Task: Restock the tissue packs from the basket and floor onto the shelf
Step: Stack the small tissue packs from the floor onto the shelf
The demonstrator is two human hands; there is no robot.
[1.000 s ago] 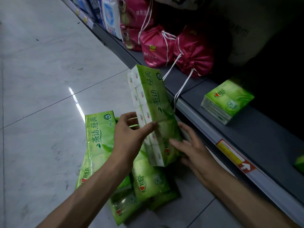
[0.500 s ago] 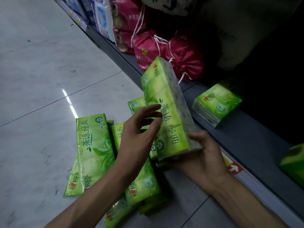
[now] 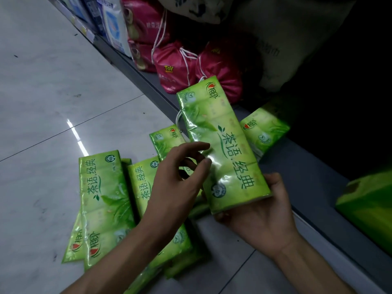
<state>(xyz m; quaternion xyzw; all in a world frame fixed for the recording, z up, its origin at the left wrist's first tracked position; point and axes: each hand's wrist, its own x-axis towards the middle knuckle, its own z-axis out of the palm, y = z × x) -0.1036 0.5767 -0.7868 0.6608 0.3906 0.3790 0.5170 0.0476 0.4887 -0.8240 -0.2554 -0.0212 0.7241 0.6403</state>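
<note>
My right hand (image 3: 258, 217) grips the near end of a long green tissue pack (image 3: 220, 145), face up, its far end reaching over the grey bottom shelf (image 3: 314, 177). My left hand (image 3: 176, 187) hovers at the pack's left edge, fingers loosely curled, holding nothing. Several more green packs (image 3: 101, 198) lie in a loose heap on the tiled floor below my left arm. One green pack (image 3: 265, 128) lies on the shelf behind the held one, and another (image 3: 369, 202) shows at the right edge.
Pink drawstring bags (image 3: 176, 68) stand on the shelf to the left, with blue and white packs (image 3: 114, 28) farther along. The shelf's back is dark. Grey floor tiles (image 3: 53, 81) spread out to the left.
The held pack turned from upright to lying face up in my right hand, tilting toward the shelf. My left hand let go and now hovers beside it.
</note>
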